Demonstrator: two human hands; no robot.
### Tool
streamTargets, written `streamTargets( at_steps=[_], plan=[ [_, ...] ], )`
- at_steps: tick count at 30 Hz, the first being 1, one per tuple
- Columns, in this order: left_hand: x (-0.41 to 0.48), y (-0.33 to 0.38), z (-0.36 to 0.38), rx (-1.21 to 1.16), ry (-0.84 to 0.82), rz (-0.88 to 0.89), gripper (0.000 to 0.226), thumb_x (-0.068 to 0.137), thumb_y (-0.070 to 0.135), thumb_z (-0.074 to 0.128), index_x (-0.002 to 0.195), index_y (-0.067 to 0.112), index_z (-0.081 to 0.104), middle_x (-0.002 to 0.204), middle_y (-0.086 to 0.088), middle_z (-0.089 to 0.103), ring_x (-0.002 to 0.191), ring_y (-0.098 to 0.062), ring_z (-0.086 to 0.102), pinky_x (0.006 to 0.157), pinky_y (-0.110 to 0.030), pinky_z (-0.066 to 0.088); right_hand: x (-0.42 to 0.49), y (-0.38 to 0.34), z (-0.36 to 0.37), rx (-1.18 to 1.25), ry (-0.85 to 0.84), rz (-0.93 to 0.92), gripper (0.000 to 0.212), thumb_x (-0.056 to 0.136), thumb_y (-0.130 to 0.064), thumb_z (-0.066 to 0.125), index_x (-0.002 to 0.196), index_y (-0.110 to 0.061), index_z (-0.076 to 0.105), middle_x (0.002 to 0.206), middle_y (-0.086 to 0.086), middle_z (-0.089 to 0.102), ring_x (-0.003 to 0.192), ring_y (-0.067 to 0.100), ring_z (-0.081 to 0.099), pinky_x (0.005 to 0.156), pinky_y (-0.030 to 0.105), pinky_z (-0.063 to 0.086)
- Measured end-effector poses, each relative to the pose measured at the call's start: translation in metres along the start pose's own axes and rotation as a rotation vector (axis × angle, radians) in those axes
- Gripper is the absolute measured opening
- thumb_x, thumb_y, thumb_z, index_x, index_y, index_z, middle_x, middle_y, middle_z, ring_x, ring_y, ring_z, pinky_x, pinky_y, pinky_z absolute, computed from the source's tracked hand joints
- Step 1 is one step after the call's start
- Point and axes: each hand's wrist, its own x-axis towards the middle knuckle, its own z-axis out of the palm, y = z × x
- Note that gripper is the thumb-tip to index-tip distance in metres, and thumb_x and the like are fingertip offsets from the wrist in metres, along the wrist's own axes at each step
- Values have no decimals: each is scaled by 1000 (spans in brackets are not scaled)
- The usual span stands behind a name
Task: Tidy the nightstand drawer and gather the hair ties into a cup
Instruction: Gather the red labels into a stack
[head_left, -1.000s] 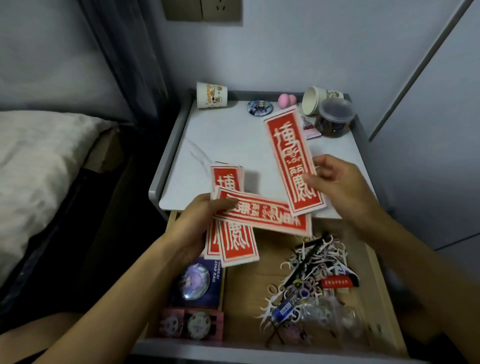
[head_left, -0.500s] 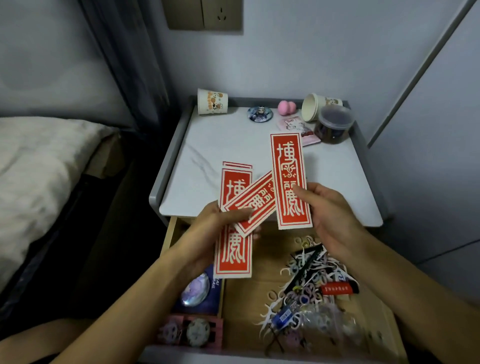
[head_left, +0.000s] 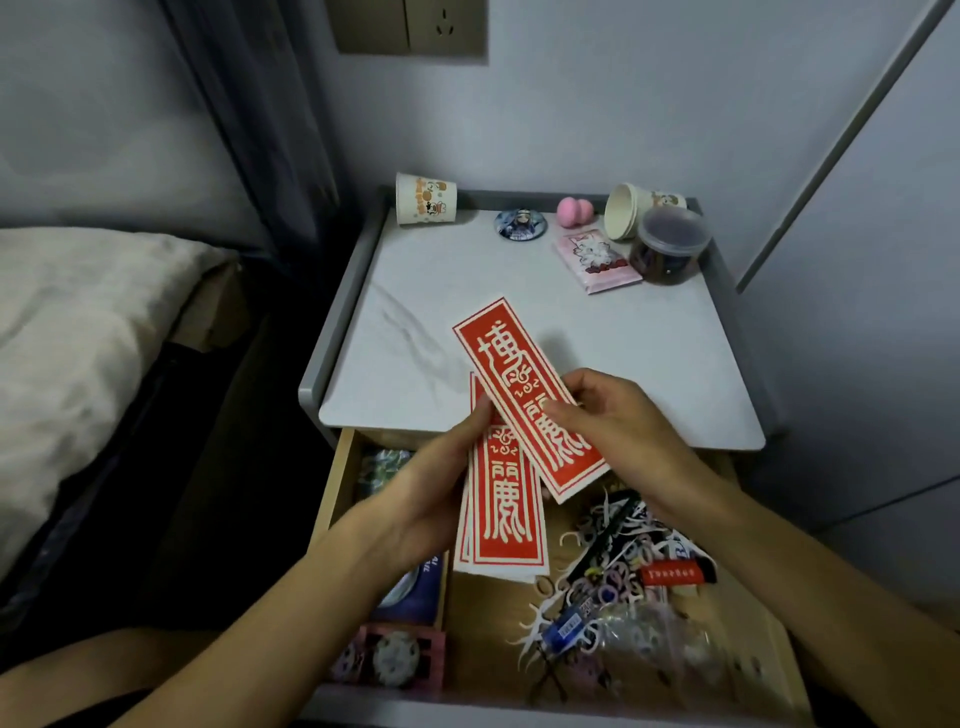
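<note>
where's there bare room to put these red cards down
Most open: the nightstand top, left and middle, between the upright paper cup and the front edge; also its right front, below the pink packet. Crowded: back right, with tipped cup, dark jar, sponge, badge. In the drawer, only a wood strip between the left boxes and the hair tie tangle.

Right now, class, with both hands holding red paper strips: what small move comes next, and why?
Probably square the tilted red paper strip in the right hand onto the red paper stack in the left hand. It lies askew across the stack, and both hands are busy while the pastel hair ties lie loose in the wooden drawer.
</note>
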Motion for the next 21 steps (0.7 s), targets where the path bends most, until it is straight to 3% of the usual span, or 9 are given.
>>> streamTargets(
  at_steps=[5,9,13,17,21],
  plan=[
    [-2,2,4,-105,17,49,25,94,23,59,111,5,65,99,-17,74,79,-28,72,81,-40,59,0,-3,-6,214,91,36,25,94,-26,62,118,-19,61,99,-1,75,83,16,74,74,32,60],
    [-1,1,8,-85,49,217,25,100,26,51,108,7,65,95,-14,75,79,-25,74,73,-35,62,-2,0,1,213,91,35,39,93,-22,64,129,-30,50,105,0,72,80,16,74,64,27,58],
    [-1,-1,7,-56,31,233,43,97,45,50,120,10,65,101,-14,74,85,-26,73,72,-34,60,-6,9,16,97,-16,2,38,94,-24,63,128,-31,50,102,1,74,83,14,74,77,35,61],
    [0,-4,8,-75,41,213,38,97,37,54,120,10,65,103,-15,74,86,-27,73,74,-36,61,-7,17,28,-88,24,-79,28,93,-28,64,120,-28,56,101,-7,72,83,6,73,81,33,61],
    [1,-4,8,-76,16,229,28,98,28,53,116,8,64,101,-14,73,88,-27,72,81,-40,59,-14,19,36,-387,58,-200,53,90,-45,62,139,-38,44,113,-14,53,94,2,66,80,24,59]
  ],
)
